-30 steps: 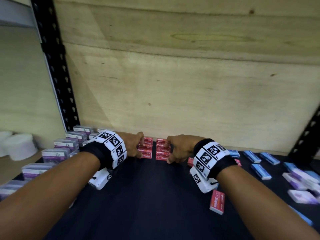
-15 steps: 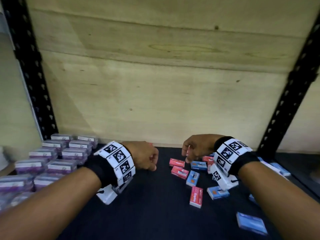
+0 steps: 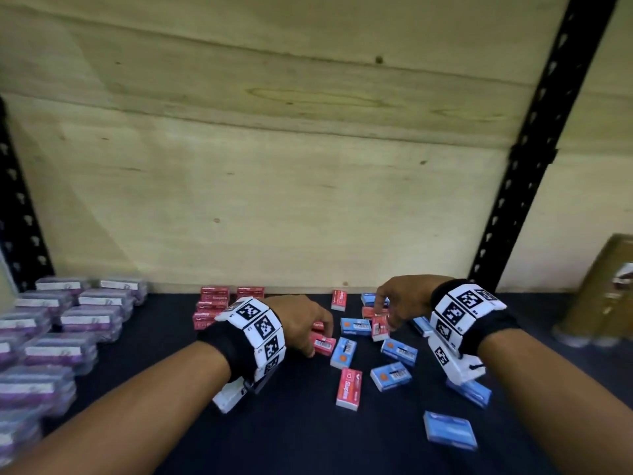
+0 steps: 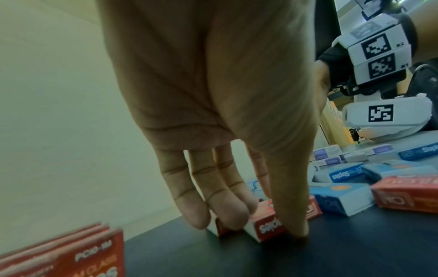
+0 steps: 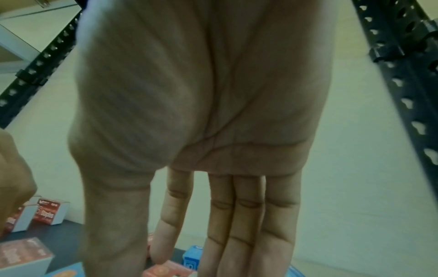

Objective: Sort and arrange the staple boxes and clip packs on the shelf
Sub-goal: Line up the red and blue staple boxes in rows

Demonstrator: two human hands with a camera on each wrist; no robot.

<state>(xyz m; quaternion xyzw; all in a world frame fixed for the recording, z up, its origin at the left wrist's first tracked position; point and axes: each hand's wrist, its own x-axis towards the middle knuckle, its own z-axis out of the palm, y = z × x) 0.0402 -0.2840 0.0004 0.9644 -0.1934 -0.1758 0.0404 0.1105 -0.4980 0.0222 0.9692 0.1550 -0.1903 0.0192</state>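
Small red and blue staple boxes lie scattered on the black shelf [image 3: 291, 433]. Neat rows of red staple boxes [image 3: 214, 305] stand at the back, left of the pile. My left hand [image 3: 318, 337] reaches down and pinches a red staple box [image 3: 323, 343] between thumb and fingers; in the left wrist view the hand [image 4: 260, 224] pinches the same box [image 4: 267, 227] lying on the shelf. My right hand [image 3: 383, 320] pinches another red staple box [image 3: 379, 328], tilted up on edge. In the right wrist view the hand [image 5: 140, 262] hangs fingers-down and hides most of that box.
Purple clip packs [image 3: 92, 317] sit in rows at the left. Blue staple boxes [image 3: 399, 351] lie loose between and in front of my hands, one [image 3: 448, 430] near the front. A black upright post [image 3: 534, 149] and a brown carton [image 3: 603, 289] stand at the right. Plywood backs the shelf.
Both hands left the tidy red rows and moved right to the scattered pile. The left hand came down onto one red box, the right hand onto another.
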